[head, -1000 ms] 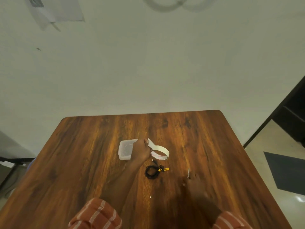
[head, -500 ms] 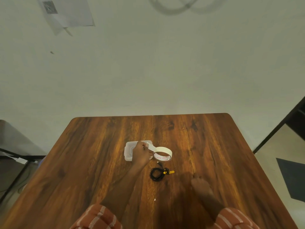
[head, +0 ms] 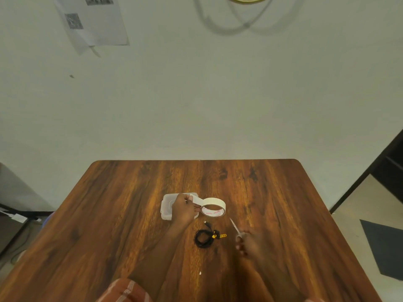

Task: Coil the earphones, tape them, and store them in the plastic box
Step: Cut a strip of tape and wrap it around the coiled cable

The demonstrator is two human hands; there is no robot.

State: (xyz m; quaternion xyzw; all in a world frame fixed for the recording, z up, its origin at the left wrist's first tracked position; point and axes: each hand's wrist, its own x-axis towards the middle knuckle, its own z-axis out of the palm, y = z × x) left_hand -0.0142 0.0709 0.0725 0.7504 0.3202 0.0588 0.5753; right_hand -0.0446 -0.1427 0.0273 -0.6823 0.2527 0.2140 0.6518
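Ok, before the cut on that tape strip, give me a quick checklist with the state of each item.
1. Strip pulled free of the tape roll: ok, the left hand pinches its end over the plastic box.
2. Roll steady on the wooden table: ok, it sits beside the box.
3. Scissors in the right hand: ok, though blurred; blades point toward the roll.
4. Blades open around the strip: not ok, they are short of it.
5. Earphones coiled: ok, a black loop with a yellow tie, plug end loose.
6. Box open to take them: cannot tell.
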